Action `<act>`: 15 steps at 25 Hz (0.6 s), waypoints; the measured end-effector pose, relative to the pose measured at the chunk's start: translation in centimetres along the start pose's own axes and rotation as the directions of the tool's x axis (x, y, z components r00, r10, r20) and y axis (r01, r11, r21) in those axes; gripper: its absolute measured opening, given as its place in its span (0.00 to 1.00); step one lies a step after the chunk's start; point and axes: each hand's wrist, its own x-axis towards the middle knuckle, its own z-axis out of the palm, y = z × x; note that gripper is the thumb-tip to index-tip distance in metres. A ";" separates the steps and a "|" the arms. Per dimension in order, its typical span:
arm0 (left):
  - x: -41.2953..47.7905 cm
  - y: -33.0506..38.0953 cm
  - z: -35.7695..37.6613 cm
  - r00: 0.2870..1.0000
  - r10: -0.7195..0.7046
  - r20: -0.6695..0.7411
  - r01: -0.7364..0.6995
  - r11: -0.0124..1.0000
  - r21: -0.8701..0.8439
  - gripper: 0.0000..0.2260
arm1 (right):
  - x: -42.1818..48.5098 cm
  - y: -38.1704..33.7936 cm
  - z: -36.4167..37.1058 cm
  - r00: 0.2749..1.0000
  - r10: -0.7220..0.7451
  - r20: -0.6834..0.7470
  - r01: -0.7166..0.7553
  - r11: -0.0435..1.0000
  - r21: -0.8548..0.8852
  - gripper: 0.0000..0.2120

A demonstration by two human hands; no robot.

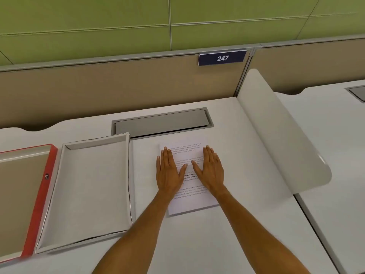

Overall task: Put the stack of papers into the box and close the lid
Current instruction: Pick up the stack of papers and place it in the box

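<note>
Both hands, left [169, 171] and right [211, 168], spread flat, palms down on white printed paper stack [189, 202], on pale counter [197, 244] right of open white cardboard box [88, 186]. Red-edged lid [39, 194] lying inside-up beside it. Nothing loaded yet; lift, insert, lidding all remain.

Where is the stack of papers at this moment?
In the head view, the stack of papers lies flat on the desk, right of the open white box, under both hands.

Printed papers [189, 175] flat on desk — white box [87, 192] open, lid [21, 194] beside it.
</note>
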 end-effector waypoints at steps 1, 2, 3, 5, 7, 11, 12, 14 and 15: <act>-0.2 -0.1 0.2 1.000 -0.017 0.004 0.017 1.000 0.001 0.40 | -0.1 0.0 0.2 1.000 0.019 0.005 -0.019 1.000 0.023 0.38; -0.2 -0.1 0.4 0.999 -0.032 0.013 0.032 0.999 0.004 0.40 | -0.2 0.0 0.3 0.999 0.049 0.019 -0.050 0.997 0.058 0.39; -0.4 -0.3 0.7 0.998 -0.053 0.021 0.053 0.999 0.012 0.41 | -0.3 0.1 0.6 0.997 0.077 0.031 -0.079 0.994 0.073 0.39; -0.8 -0.4 1.1 0.997 -0.077 0.032 0.077 0.997 0.010 0.41 | -0.7 -0.1 1.0 0.993 0.106 0.050 -0.110 0.989 0.097 0.39; -0.9 -0.2 1.3 0.995 -0.094 0.037 0.095 0.995 -0.021 0.41 | -0.8 -0.2 1.2 0.991 0.118 0.057 -0.124 0.986 0.110 0.40; -0.8 0.2 1.4 0.982 -0.179 0.056 0.185 0.977 -0.109 0.44 | -0.4 -0.6 1.4 0.980 0.183 0.077 -0.197 0.944 0.264 0.45; -0.8 0.4 1.4 0.972 -0.227 0.063 0.234 0.961 -0.146 0.46 | -0.1 -0.8 1.3 0.972 0.218 0.085 -0.234 0.918 0.321 0.47; -0.5 0.7 1.2 0.936 -0.338 0.095 0.351 0.911 -0.216 0.49 | 0.4 -1.0 1.0 0.953 0.285 0.103 -0.303 0.867 0.397 0.52; -0.5 0.8 1.1 0.916 -0.386 0.106 0.401 0.887 -0.229 0.51 | 0.6 -1.1 1.0 0.942 0.317 0.112 -0.334 0.851 0.405 0.53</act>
